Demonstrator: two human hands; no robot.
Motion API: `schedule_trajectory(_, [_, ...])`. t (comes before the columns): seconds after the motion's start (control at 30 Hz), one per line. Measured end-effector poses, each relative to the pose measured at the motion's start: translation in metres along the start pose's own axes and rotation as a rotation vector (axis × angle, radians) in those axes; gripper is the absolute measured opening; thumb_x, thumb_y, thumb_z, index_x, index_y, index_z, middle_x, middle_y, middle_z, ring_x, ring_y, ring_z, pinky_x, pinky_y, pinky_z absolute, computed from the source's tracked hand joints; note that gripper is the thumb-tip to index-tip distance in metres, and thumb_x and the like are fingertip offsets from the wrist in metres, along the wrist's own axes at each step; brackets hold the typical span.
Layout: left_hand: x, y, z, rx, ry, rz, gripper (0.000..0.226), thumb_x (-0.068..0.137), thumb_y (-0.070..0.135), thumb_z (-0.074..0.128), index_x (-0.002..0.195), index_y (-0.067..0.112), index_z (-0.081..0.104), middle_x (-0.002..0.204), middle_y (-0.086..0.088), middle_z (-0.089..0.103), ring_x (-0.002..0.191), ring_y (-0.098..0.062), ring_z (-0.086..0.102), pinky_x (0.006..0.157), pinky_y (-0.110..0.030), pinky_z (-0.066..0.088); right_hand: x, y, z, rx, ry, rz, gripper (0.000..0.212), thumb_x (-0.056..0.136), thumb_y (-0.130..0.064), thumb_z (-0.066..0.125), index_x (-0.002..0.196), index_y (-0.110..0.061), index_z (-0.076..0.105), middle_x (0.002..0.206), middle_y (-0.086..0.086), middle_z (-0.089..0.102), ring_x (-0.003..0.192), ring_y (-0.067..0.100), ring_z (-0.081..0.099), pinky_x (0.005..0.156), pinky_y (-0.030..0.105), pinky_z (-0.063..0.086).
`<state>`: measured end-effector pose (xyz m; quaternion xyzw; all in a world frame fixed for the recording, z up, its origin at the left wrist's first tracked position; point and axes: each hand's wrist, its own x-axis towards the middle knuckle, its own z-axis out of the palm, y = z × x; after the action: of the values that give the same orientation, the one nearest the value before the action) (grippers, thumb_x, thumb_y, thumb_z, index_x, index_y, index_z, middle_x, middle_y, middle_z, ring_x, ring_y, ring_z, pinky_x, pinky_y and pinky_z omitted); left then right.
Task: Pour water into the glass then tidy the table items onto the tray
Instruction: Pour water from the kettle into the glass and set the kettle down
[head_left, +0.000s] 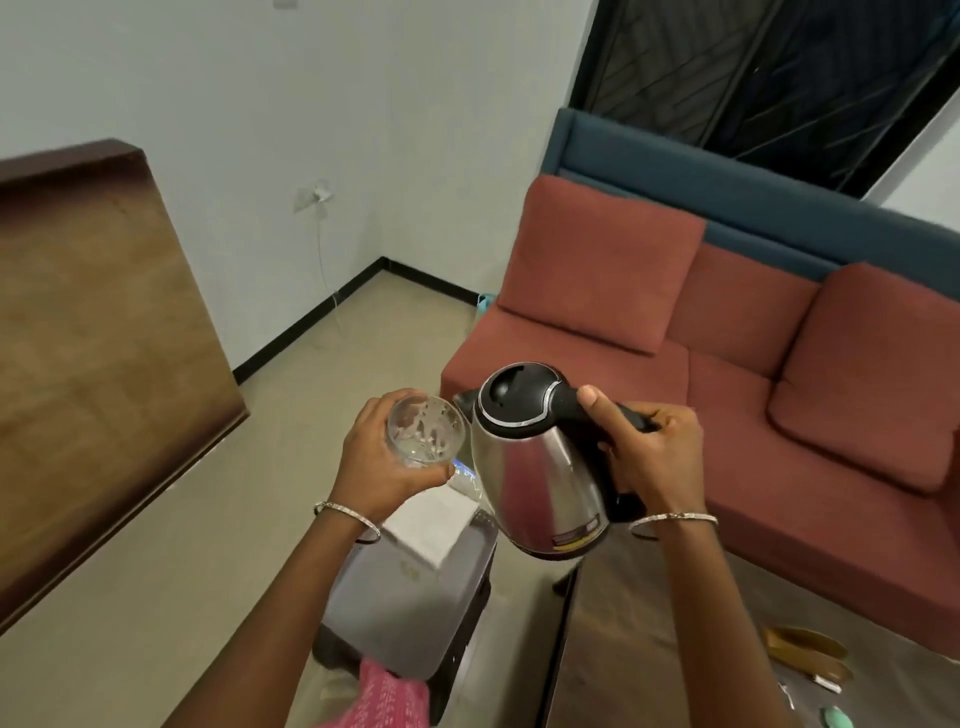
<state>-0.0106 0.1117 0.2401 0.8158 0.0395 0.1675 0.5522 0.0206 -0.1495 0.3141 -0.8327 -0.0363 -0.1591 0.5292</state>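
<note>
Left hand (384, 462) gripping glass (425, 431) above tray (374, 597); right hand (649, 457) gripping kettle (535, 467) handle, spout beside rim. Pour seemingly beginning, water level unclear. Tidying pending: items (810, 654) lying on counter (649, 649).

Place: we take this for a living room in a home.
Seating: we see a sofa (571, 343) with a red seat, loose red cushions (597, 260) and a blue backrest (727, 192).
Walls: a plain white wall (208, 104) carries a socket (306, 197) with a plug in it and a thin white cable (324, 249) hanging down.
Floor: we see pale flooring (156, 571) edged by a black skirting (311, 317).
Window: a dark window (753, 78) with a grille sits behind the sofa.
Furniture: a low table (623, 649) stands before the sofa.
Household things: we note an electric kettle (535, 467) and a drinking glass (426, 431).
</note>
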Motion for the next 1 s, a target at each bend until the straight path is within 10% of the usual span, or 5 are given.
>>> schedule_trajectory(0.37, [-0.013, 0.076, 0.022, -0.103, 0.035, 0.095, 0.082, 0.04, 0.044, 0.077, 0.118, 0.029, 0.054, 0.115, 0.005, 0.059, 0.101, -0.003, 0.059, 0.082, -0.02, 0.052, 0.043, -0.079, -0.088, -0.056, -0.018, -0.239, 0.087, 0.068, -0.074, 0.072, 0.063, 0.012, 0.063, 0.051, 0.031, 0.045, 0.042, 0.03, 0.035, 0.042, 0.041, 0.036])
schedule_trajectory(0.7, [-0.043, 0.096, 0.041, -0.092, 0.122, 0.162, 0.074, 0.044, 0.045, 0.082, 0.113, 0.035, 0.056, 0.108, 0.015, 0.058, 0.096, 0.005, 0.058, 0.07, -0.005, 0.048, 0.063, -0.117, -0.122, -0.073, -0.209, -0.345, 0.057, 0.075, -0.056, 0.075, 0.055, -0.004, 0.068, 0.038, 0.004, 0.044, 0.035, 0.012, 0.037, 0.04, 0.021, 0.033])
schedule_trajectory(1.0, [-0.054, 0.1, 0.048, -0.082, 0.147, 0.164, 0.075, 0.045, 0.046, 0.083, 0.113, 0.038, 0.055, 0.109, 0.014, 0.058, 0.097, 0.004, 0.059, 0.071, -0.006, 0.05, 0.068, -0.134, -0.124, -0.184, -0.318, -0.424, 0.057, 0.075, -0.056, 0.075, 0.06, -0.001, 0.071, 0.052, 0.026, 0.053, 0.042, 0.014, 0.043, 0.042, 0.023, 0.036])
